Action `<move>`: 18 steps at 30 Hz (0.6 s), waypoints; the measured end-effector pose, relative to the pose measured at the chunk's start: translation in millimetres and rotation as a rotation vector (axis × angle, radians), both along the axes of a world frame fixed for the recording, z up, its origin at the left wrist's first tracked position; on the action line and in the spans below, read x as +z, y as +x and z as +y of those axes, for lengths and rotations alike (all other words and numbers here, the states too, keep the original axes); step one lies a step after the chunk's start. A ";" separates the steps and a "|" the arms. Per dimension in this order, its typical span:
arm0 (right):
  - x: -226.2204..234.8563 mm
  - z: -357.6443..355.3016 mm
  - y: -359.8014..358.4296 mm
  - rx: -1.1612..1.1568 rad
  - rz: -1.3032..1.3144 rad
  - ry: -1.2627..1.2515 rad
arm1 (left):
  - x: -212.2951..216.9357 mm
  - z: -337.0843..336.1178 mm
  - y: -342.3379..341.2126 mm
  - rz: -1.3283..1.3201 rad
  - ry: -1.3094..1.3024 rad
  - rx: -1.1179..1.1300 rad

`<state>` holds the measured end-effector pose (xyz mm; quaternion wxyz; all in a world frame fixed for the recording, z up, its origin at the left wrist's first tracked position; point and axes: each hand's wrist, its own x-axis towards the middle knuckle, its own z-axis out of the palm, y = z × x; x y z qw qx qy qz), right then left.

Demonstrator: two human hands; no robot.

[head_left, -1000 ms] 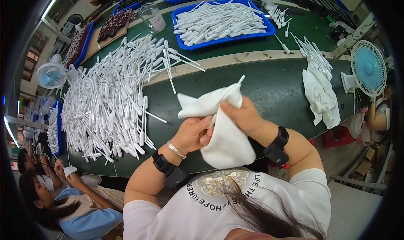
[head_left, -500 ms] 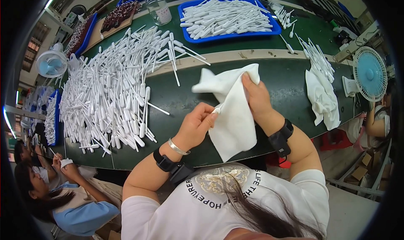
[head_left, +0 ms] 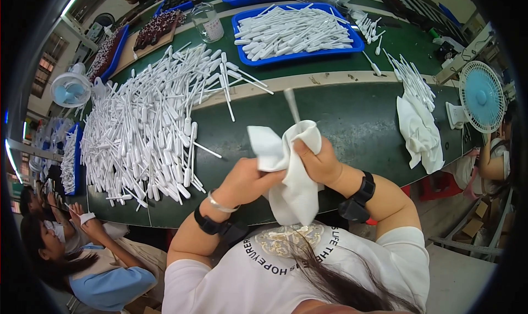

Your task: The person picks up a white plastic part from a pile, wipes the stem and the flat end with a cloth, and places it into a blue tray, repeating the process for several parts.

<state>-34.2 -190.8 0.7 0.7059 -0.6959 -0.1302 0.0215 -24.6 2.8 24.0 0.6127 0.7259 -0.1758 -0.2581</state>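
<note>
White plastic droppers (head_left: pixel 140 143) are heaped on the dark green table (head_left: pixel 363 118), between nine and ten o'clock from the held cloth (head_left: pixel 297 190). Next, the left hand (head_left: pixel 245 181) touches that cloth; its fingers are hidden in the folds, so I cannot tell their grip. A single dropper (head_left: pixel 293 107), blurred, juts from it toward twelve o'clock, a blue tray (head_left: pixel 357 42) farther beyond. The right hand (head_left: pixel 318 161) grasps the cloth. Between two and three o'clock lies a crumpled cloth (head_left: pixel 419 128), a fan (head_left: pixel 482 96) beyond it.
</note>
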 end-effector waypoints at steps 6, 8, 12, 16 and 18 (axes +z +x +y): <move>-2.3 19.9 -0.8 0.217 -0.242 -0.443 | -2.6 -13.5 1.1 0.002 -0.400 0.374; 3.6 14.0 6.7 0.245 -0.190 -0.394 | -15.5 -8.3 4.8 -0.128 -0.368 0.344; 10.9 7.9 9.5 0.281 -0.016 -0.282 | -12.2 -5.5 3.1 -0.144 -0.352 0.363; 7.9 0.6 12.2 0.222 0.110 -0.275 | -15.0 -5.5 1.9 -0.130 -0.434 0.437; 6.1 -3.4 15.0 0.166 0.175 -0.289 | -16.5 -2.7 4.4 -0.133 -0.472 0.468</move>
